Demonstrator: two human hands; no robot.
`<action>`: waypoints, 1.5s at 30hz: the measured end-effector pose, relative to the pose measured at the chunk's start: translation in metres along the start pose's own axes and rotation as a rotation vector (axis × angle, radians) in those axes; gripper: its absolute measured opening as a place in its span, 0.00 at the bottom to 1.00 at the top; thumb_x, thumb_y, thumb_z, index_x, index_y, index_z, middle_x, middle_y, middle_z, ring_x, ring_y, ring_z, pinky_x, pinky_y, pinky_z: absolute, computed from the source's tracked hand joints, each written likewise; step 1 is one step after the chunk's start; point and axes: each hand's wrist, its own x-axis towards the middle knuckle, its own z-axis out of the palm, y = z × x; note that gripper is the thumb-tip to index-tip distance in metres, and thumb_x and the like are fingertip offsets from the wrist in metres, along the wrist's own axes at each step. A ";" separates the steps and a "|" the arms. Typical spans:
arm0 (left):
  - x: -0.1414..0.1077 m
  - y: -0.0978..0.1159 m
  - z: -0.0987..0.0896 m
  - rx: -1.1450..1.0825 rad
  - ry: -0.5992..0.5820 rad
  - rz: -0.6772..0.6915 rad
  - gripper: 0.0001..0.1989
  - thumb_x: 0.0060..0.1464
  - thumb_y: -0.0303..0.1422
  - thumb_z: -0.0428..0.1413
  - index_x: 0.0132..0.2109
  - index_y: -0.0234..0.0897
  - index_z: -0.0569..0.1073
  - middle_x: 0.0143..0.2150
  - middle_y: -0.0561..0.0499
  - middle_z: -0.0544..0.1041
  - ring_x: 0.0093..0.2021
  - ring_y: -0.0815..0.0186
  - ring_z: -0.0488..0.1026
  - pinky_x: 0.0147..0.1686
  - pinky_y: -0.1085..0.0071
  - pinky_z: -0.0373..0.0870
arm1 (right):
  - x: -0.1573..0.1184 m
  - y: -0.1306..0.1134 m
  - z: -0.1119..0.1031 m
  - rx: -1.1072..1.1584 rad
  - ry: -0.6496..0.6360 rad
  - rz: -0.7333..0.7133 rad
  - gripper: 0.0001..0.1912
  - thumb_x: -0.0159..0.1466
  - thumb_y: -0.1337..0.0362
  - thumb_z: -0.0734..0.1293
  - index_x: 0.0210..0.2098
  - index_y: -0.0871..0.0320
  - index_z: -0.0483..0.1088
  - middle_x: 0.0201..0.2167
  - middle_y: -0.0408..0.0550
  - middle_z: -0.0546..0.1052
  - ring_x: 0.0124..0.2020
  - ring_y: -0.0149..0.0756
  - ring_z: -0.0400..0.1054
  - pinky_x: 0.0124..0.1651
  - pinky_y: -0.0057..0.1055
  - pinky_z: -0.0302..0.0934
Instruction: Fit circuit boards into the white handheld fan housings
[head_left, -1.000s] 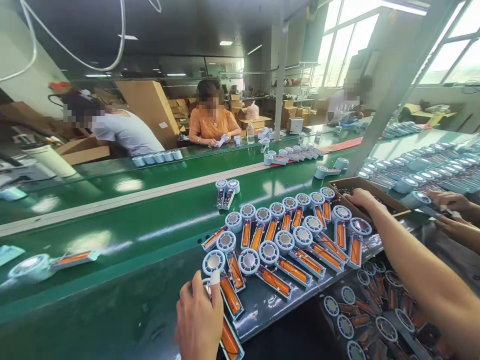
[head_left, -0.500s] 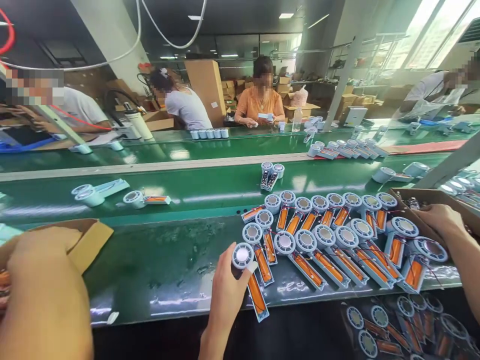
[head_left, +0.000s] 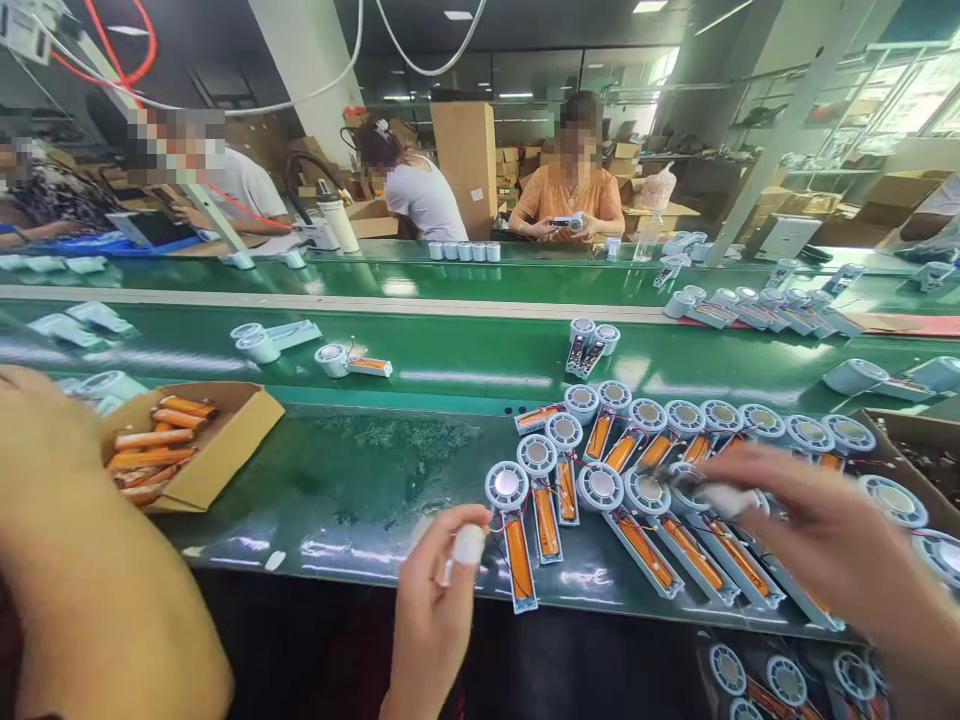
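My left hand (head_left: 439, 600), with a white cover on the thumb, is beside the nearest pale-blue handheld fan body (head_left: 519, 560), which has a round vented head and an orange battery in its open handle. Its thumb and forefinger are closed near the fan's thin red wire; what they pinch is hidden. My right hand (head_left: 817, 540), blurred by motion, reaches over the rows of fan bodies. A small dark piece (head_left: 667, 478), too smeared to name, shows at its fingertips. Several like fan bodies (head_left: 645, 560) lie side by side below that hand.
Another person's arm (head_left: 90, 560) fills the left, near a carton (head_left: 232, 440) of orange batteries. A second carton (head_left: 911, 450) stands at far right. Fan parts (head_left: 277, 340) lie along the green belt (head_left: 450, 350). More fan bodies (head_left: 787, 680) lie below the bench edge. People sit opposite.
My right hand has left the right-hand carton and moved left over the fans. My left hand has let go of the nearest fan's head and dropped slightly. The view has turned left.
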 end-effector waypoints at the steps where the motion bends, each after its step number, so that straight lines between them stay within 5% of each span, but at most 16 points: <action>1: -0.006 0.002 0.000 0.028 -0.052 0.036 0.18 0.59 0.46 0.55 0.50 0.43 0.78 0.48 0.45 0.82 0.45 0.54 0.80 0.45 0.62 0.78 | -0.001 -0.027 0.024 0.170 -0.181 -0.158 0.15 0.69 0.48 0.63 0.43 0.45 0.79 0.40 0.49 0.81 0.40 0.43 0.76 0.42 0.40 0.72; 4: -0.020 0.000 -0.004 0.125 -0.189 0.101 0.24 0.56 0.41 0.59 0.60 0.47 0.73 0.59 0.45 0.78 0.54 0.52 0.78 0.53 0.60 0.75 | -0.006 -0.084 0.089 0.472 -0.505 -0.280 0.11 0.71 0.64 0.62 0.45 0.49 0.77 0.38 0.45 0.80 0.39 0.36 0.75 0.42 0.33 0.69; 8: -0.027 -0.018 -0.024 0.154 -0.368 -0.051 0.17 0.58 0.37 0.55 0.53 0.49 0.79 0.52 0.48 0.83 0.53 0.54 0.79 0.53 0.62 0.75 | -0.013 -0.105 0.141 0.629 -0.616 -0.097 0.08 0.70 0.66 0.63 0.43 0.53 0.74 0.34 0.43 0.79 0.35 0.34 0.73 0.38 0.28 0.68; 11: -0.026 -0.032 -0.036 0.138 -0.326 -0.172 0.11 0.57 0.40 0.56 0.43 0.47 0.81 0.45 0.48 0.85 0.48 0.53 0.81 0.50 0.62 0.75 | -0.021 -0.101 0.159 0.507 -0.513 -0.011 0.10 0.70 0.63 0.62 0.49 0.54 0.71 0.38 0.46 0.79 0.37 0.39 0.74 0.40 0.32 0.69; 17: -0.014 -0.048 -0.025 -0.137 -0.058 -0.324 0.13 0.56 0.46 0.54 0.37 0.41 0.71 0.35 0.47 0.81 0.40 0.55 0.80 0.42 0.63 0.75 | -0.037 -0.098 0.192 -0.103 -0.323 -0.176 0.11 0.63 0.66 0.65 0.46 0.55 0.70 0.38 0.55 0.76 0.38 0.52 0.74 0.37 0.44 0.70; 22: -0.009 -0.048 -0.002 -0.210 -0.034 -0.352 0.11 0.57 0.43 0.52 0.41 0.41 0.68 0.26 0.56 0.72 0.28 0.63 0.73 0.31 0.68 0.72 | -0.039 -0.093 0.190 0.106 -0.246 -0.236 0.15 0.69 0.72 0.56 0.46 0.52 0.70 0.40 0.52 0.77 0.40 0.45 0.74 0.42 0.38 0.70; 27: -0.008 -0.044 0.012 -0.172 -0.145 -0.313 0.12 0.56 0.42 0.55 0.41 0.39 0.72 0.26 0.57 0.69 0.25 0.66 0.66 0.26 0.72 0.66 | -0.034 -0.081 0.174 0.435 -0.305 -0.117 0.10 0.71 0.69 0.59 0.42 0.53 0.72 0.40 0.49 0.77 0.40 0.40 0.73 0.42 0.32 0.68; 34: 0.000 -0.031 0.016 -0.140 -0.270 -0.188 0.08 0.55 0.37 0.57 0.39 0.39 0.76 0.35 0.53 0.76 0.37 0.62 0.71 0.39 0.71 0.67 | -0.030 -0.075 0.169 0.527 -0.381 -0.128 0.11 0.70 0.72 0.57 0.40 0.54 0.69 0.38 0.47 0.74 0.39 0.36 0.70 0.42 0.31 0.63; 41: 0.000 -0.037 0.012 -0.214 -0.324 -0.304 0.10 0.56 0.40 0.58 0.34 0.38 0.74 0.22 0.59 0.66 0.20 0.72 0.60 0.20 0.76 0.57 | -0.030 -0.074 0.173 0.484 -0.341 -0.173 0.13 0.65 0.77 0.58 0.37 0.54 0.67 0.37 0.45 0.72 0.38 0.35 0.68 0.40 0.30 0.62; 45: -0.003 -0.040 0.016 -0.277 -0.303 -0.381 0.12 0.55 0.42 0.57 0.33 0.38 0.71 0.18 0.63 0.58 0.16 0.75 0.53 0.16 0.77 0.52 | -0.034 -0.077 0.170 0.414 -0.373 -0.233 0.13 0.64 0.76 0.60 0.43 0.54 0.67 0.43 0.49 0.71 0.42 0.40 0.69 0.45 0.36 0.65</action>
